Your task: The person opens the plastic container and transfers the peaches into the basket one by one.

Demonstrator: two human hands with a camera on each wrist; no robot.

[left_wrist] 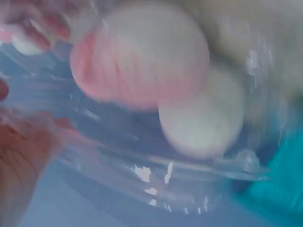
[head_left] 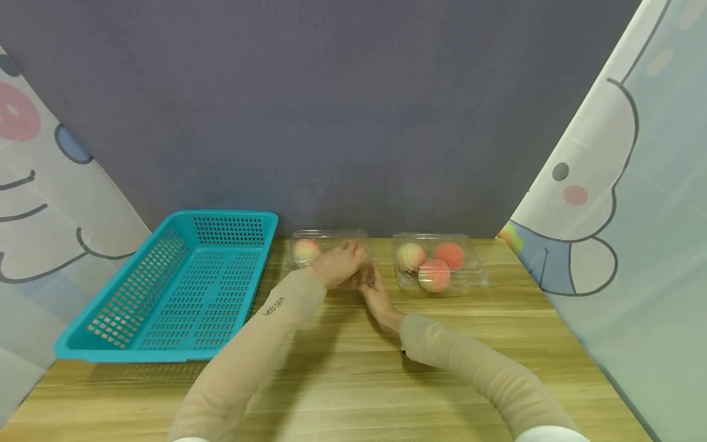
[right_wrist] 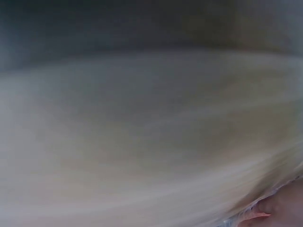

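Observation:
A clear plastic clamshell box (head_left: 331,234) with peaches stands at the back middle of the table. One peach (head_left: 307,252) shows at its left; the left wrist view shows two peaches (left_wrist: 142,56) through the plastic. My left hand (head_left: 338,264) reaches over the box, its fingers resting on the lid near the right end. At the right end of the box, my right hand (head_left: 378,301) grips the corner with thumb and fingers, partly hidden. The right wrist view is blurred, with only a little of the hand (right_wrist: 279,208) at the lower right.
A second clear box (head_left: 469,279) holding three peaches (head_left: 434,275) stands to the right. To the left is a blue-green slotted basket (head_left: 190,355) on the wooden table (head_left: 353,393). A grey partition (head_left: 353,123) rises behind, with printed cloths on both sides.

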